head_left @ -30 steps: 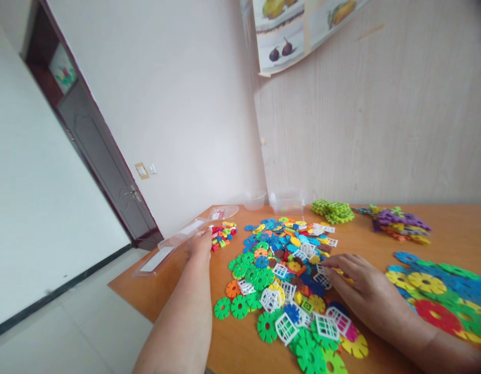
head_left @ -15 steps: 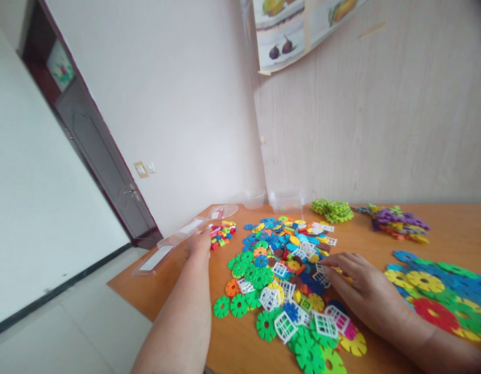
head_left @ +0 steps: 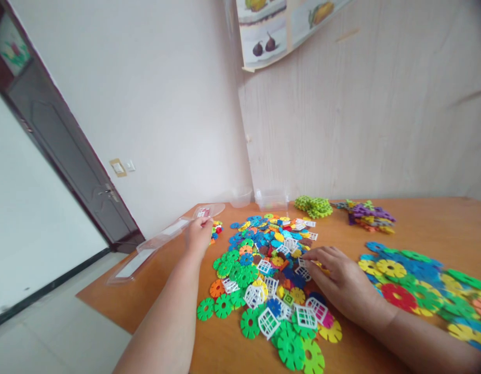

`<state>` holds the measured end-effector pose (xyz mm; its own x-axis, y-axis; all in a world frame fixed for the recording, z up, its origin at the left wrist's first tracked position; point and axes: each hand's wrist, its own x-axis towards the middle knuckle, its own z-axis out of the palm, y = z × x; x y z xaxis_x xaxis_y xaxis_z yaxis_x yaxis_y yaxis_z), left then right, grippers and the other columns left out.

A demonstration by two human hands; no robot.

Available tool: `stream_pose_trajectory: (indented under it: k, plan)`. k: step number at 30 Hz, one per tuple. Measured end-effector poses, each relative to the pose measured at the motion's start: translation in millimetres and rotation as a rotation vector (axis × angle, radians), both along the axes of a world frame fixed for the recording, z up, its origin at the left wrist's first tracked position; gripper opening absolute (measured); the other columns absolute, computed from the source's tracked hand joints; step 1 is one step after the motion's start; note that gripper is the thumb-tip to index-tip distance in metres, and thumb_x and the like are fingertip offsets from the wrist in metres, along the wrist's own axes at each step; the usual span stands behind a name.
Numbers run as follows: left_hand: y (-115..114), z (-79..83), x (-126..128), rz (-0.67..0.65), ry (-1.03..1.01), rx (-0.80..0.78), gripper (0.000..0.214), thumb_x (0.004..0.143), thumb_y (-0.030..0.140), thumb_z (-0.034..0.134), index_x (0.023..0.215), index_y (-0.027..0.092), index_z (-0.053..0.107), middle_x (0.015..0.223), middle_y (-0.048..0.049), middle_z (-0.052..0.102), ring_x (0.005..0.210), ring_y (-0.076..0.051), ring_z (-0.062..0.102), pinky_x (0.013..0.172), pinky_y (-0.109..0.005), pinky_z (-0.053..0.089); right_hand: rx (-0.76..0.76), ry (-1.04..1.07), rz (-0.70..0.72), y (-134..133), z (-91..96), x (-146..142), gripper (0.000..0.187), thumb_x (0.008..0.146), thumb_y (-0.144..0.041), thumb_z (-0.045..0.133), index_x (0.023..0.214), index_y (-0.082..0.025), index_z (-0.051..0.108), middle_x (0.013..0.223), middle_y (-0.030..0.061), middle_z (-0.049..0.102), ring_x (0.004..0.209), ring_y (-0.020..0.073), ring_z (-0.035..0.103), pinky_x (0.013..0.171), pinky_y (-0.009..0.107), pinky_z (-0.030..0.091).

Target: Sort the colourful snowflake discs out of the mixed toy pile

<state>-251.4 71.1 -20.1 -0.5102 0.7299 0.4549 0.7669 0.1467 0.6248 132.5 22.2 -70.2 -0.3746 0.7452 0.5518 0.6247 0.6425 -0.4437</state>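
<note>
My left hand [head_left: 199,235] reaches to the far left of the wooden table [head_left: 419,223], its fingers bent together at the edge of a long clear plastic lid [head_left: 162,241], right beside a small heap of tiny coloured bricks [head_left: 216,228]. What the fingers pinch is hidden. My right hand [head_left: 337,280] lies flat with fingers stretched on the big pile of coloured snowflake discs [head_left: 264,244]. Its fingertips touch white window-shaped pieces [head_left: 303,272].
A flat sheet of joined discs [head_left: 412,280] lies at the right. A green stack [head_left: 314,206] and a purple-mixed cluster [head_left: 368,215] sit by the wall, with clear tubs [head_left: 271,199] behind the pile. The table edge drops off at the left; a dark door [head_left: 69,156] stands beyond.
The view has swung to the right, so everything sits further left in the picture. My left hand has moved slightly toward the lid's far end; my right hand stays on the pile.
</note>
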Motion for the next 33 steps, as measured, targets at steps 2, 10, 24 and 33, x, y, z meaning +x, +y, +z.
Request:
stream_pose_trajectory:
  k: [2,10,24,33]
  plan:
    - [-2.8,5.2,23.2,-0.192,0.067,0.037,0.028,0.088,0.04,0.055,0.097,0.021,0.073,0.1,-0.0048,0.076,0.095,-0.022,0.068,0.084,-0.031,0.051,0.003,0.006,0.002,-0.6,0.6,-0.3,0.024,0.098,-0.035,0.047,0.102,-0.024,0.068,0.099,0.0079,0.07,0.093,0.0234,0.064,0.084,0.039,0.052]
    - [-25.6,3.2,101.3,-0.792,0.459,-0.101,0.02,0.086,0.026,0.063,0.102,0.028,0.074,0.113,-0.0023,0.071,0.115,-0.023,0.058,0.105,-0.04,0.043,-0.014,0.021,-0.004,-0.9,1.6,-2.3,0.02,0.096,-0.031,0.05,0.101,-0.024,0.068,0.099,0.0065,0.069,0.094,0.023,0.064,0.082,0.037,0.051]
    - [-25.0,-5.4,112.5,-0.846,0.516,-0.166,0.023,0.081,0.029,0.069,0.104,0.03,0.075,0.126,-0.0022,0.065,0.126,-0.024,0.052,0.113,-0.044,0.037,0.002,0.035,0.003,-2.6,5.1,-4.9,0.018,0.095,-0.027,0.05,0.099,-0.024,0.068,0.1,0.0068,0.069,0.099,0.0233,0.063,0.084,0.036,0.05]
    - [-21.2,-10.7,113.1,-0.849,0.506,-0.159,0.018,0.085,0.032,0.067,0.101,0.03,0.075,0.128,-0.0029,0.064,0.131,-0.025,0.049,0.115,-0.046,0.034,0.001,0.051,0.01,-3.0,4.5,-5.4,0.018,0.095,-0.028,0.051,0.101,-0.025,0.068,0.102,0.0057,0.069,0.1,0.0228,0.063,0.083,0.035,0.05]
